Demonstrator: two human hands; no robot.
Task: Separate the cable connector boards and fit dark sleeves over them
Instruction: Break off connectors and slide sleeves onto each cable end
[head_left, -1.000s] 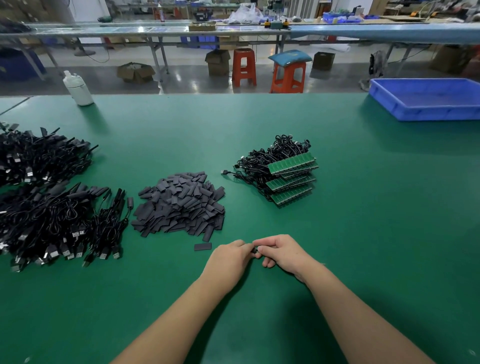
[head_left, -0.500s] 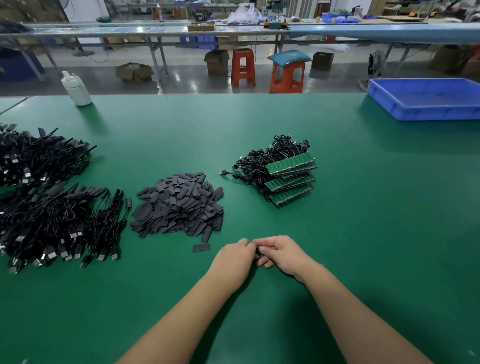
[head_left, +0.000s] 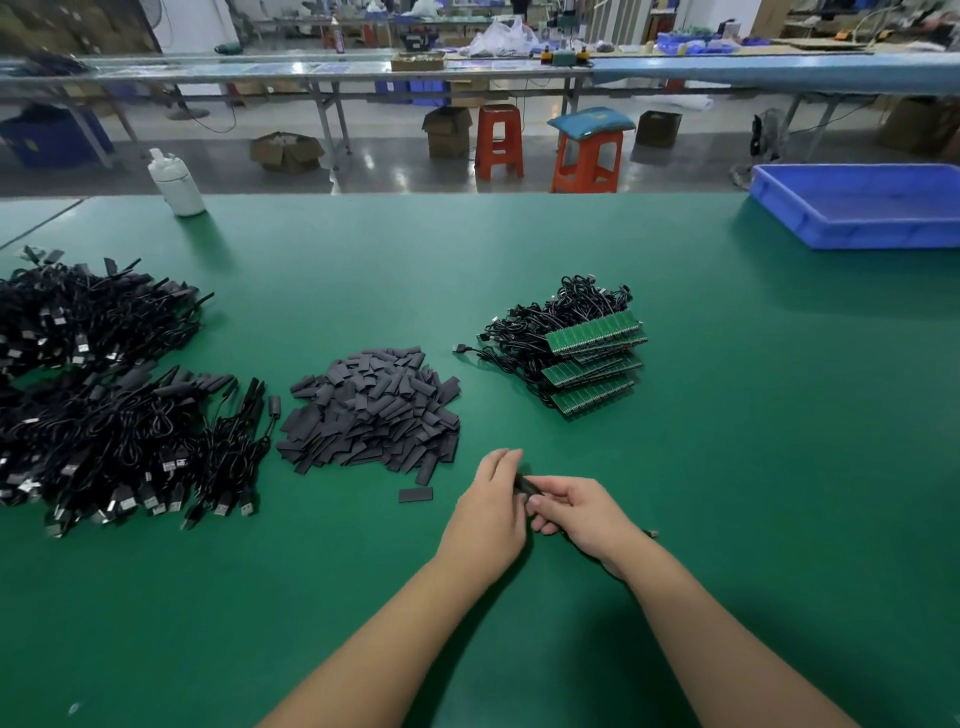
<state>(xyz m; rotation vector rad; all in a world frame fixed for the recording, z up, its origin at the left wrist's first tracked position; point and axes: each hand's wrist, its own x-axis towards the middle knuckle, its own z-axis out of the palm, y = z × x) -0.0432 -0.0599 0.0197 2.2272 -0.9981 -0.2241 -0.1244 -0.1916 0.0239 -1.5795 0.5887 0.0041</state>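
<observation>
My left hand (head_left: 491, 512) and my right hand (head_left: 582, 512) meet low at the middle of the green table (head_left: 753, 467), both holding one dark sleeve (head_left: 524, 484) that shows between the fingers. A thin black cable end (head_left: 649, 533) pokes out beside my right wrist. Beyond the hands stands a stack of green connector boards (head_left: 592, 358) with black cables attached. To its left lies a heap of dark sleeves (head_left: 374, 410), with one loose sleeve (head_left: 415, 494) near my left hand.
Two big piles of black sleeved cables (head_left: 104, 395) fill the left side. A white bottle (head_left: 176, 184) stands at the far left edge, a blue tray (head_left: 862, 205) at the far right. Stools and benches lie beyond the table.
My left hand has turned and lifted its fingers forward. The dark sleeve now shows between the two hands, and my right hand has shifted slightly right.
</observation>
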